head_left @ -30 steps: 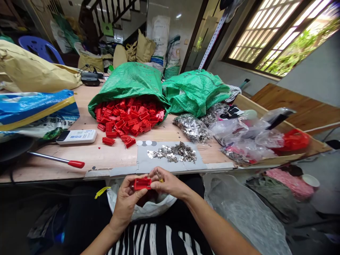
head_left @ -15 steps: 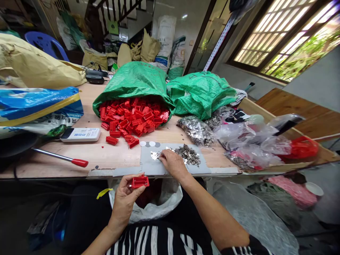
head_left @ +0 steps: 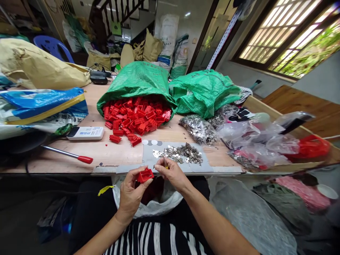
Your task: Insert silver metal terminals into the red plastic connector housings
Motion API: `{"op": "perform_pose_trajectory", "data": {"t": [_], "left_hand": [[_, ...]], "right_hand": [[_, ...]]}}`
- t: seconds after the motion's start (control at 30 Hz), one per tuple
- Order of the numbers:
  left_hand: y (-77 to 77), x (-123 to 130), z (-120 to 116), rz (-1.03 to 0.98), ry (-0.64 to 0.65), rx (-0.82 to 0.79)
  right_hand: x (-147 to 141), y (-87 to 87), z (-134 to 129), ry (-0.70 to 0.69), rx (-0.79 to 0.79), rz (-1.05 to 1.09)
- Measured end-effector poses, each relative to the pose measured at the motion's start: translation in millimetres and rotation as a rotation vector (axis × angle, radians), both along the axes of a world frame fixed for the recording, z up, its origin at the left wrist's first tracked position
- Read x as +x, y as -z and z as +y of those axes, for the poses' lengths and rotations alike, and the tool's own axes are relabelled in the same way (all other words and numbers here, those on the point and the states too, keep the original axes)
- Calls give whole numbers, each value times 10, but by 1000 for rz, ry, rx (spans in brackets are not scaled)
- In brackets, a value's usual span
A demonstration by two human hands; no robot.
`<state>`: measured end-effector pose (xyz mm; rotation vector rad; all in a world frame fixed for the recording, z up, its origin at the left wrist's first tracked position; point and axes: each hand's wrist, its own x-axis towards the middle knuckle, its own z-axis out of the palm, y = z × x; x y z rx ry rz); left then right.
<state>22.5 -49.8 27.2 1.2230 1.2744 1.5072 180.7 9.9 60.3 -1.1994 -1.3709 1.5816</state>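
Note:
My left hand (head_left: pixel 132 193) pinches a red plastic housing (head_left: pixel 145 175), hollow and box-shaped, in front of the table edge. Close by on its right is my right hand (head_left: pixel 171 173), its thumb and fingers closed on a small metal piece (head_left: pixel 155 166). A bit of yellow shows between those fingers; its kind is unclear. The two hands are a short gap apart. Beyond them, a grey mat (head_left: pixel 148 159) carries a spread heap of small metal pieces (head_left: pixel 191 154). More red housings (head_left: pixel 138 115) spill from a green woven sack (head_left: pixel 140 78).
Below the hands an open white sack (head_left: pixel 156 209) hangs at my lap. A lever with a red grip (head_left: pixel 85 159) juts in from the left, near a white box-like device (head_left: pixel 86 133). Plastic bags of metal parts (head_left: pixel 199 129) lie at the right, beside another green sack (head_left: pixel 204 90).
My right hand has drawn back from the metal pieces toward the red housing, a small piece in its fingertips. My left hand has raised and turned the housing slightly.

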Motion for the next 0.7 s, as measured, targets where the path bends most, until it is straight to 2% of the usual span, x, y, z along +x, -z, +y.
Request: {"op": "perform_pose_trajectory", "data": {"t": [0.2, 0.43, 0.57, 0.7], "left_hand": [[58, -21, -10, 203, -21, 123], [86, -35, -11, 405, -23, 345], [72, -24, -10, 460, 4, 434], [84, -18, -16, 454, 5, 408]], "right_hand": [[-150, 129, -166, 73, 64, 21], [-128, 118, -232, 121, 171, -79], [-163, 177, -286, 157, 196, -115], [-220, 233, -329, 223, 165, -53]]}}
